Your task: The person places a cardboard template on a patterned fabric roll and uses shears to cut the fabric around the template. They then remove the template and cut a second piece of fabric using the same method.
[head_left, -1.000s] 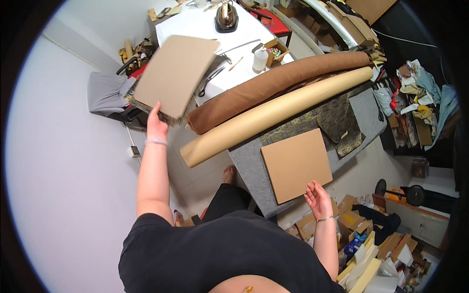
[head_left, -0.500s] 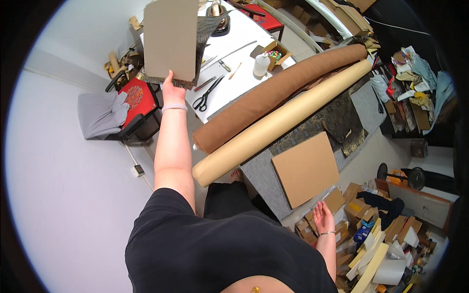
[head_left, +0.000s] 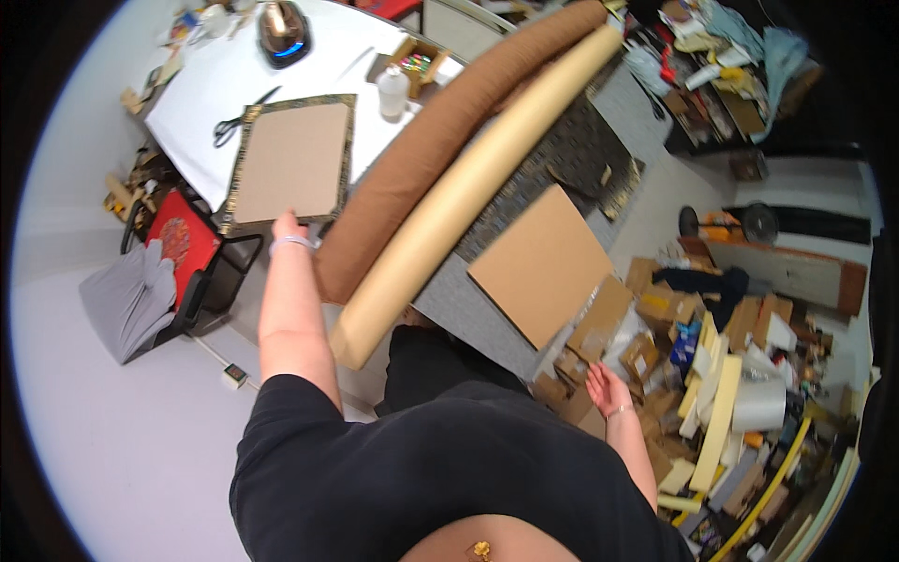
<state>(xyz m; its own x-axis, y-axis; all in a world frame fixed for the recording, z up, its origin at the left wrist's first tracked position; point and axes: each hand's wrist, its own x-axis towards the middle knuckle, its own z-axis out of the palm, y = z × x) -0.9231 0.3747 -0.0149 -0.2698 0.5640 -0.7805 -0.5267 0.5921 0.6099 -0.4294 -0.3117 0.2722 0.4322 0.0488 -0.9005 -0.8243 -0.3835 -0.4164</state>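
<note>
My left hand (head_left: 289, 228) pinches the near edge of a flat grey-beige board (head_left: 292, 164), thumb on top and the other fingers hidden beneath. Dark patterned fabric (head_left: 347, 140) shows as a border around the board. Board and fabric are over the white table (head_left: 192, 112), at its near side; whether they rest fully on it I cannot tell. Black-handled scissors (head_left: 225, 131) stick out beside the board's far left corner. My right hand (head_left: 609, 389) hangs at my right side, fingers loosely apart and holding nothing.
A brown fabric roll (head_left: 412, 178) and a cream roll (head_left: 478, 192) lie right of the board. Behind are an iron (head_left: 283, 36), a white bottle (head_left: 393, 94) and a small box (head_left: 417, 61). A tan board (head_left: 543, 267) lies nearer me. A red chair (head_left: 183, 239) stands left; cartons clutter the right.
The board and fabric have gone from tilted upright to lying flatter over the table, with my left hand still on the near edge. My view has turned; my right hand stays empty.
</note>
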